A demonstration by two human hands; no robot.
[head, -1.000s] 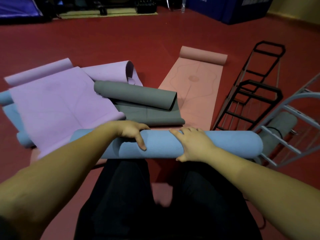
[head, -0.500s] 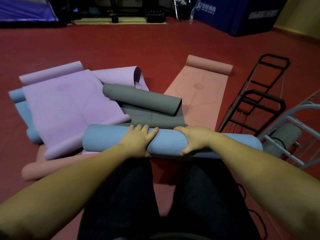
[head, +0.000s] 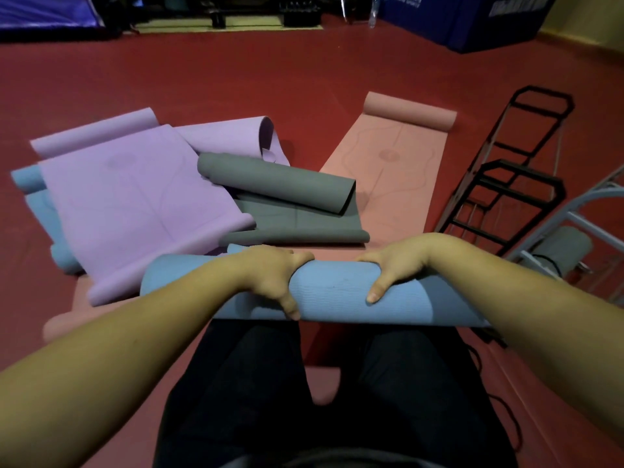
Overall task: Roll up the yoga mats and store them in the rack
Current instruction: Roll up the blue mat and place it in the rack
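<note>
A rolled blue yoga mat (head: pixel 334 292) lies crosswise in front of my knees. My left hand (head: pixel 273 275) grips it near the middle, thumb down the near side. My right hand (head: pixel 395 265) grips it a little further right, fingers over the top. Behind it lie a half-unrolled purple mat (head: pixel 135 204), a partly rolled grey mat (head: pixel 280 187) and a long pink mat (head: pixel 391 170) with its far end rolled. A white rack (head: pixel 580 217) at the right holds one rolled grey mat (head: pixel 560 248). A black rack (head: pixel 513 184) lies beside it.
Another blue mat (head: pixel 37 197) peeks out from under the purple one at the left. Red floor stretches to blue padding (head: pixel 466 18) and gym gear along the far wall. A black cable (head: pixel 506 410) lies on the floor by my right leg.
Both hands have shifted their hold on the blue roll: the left thumb now reaches down the near side, and the right hand has moved further right. My view has dipped slightly closer.
</note>
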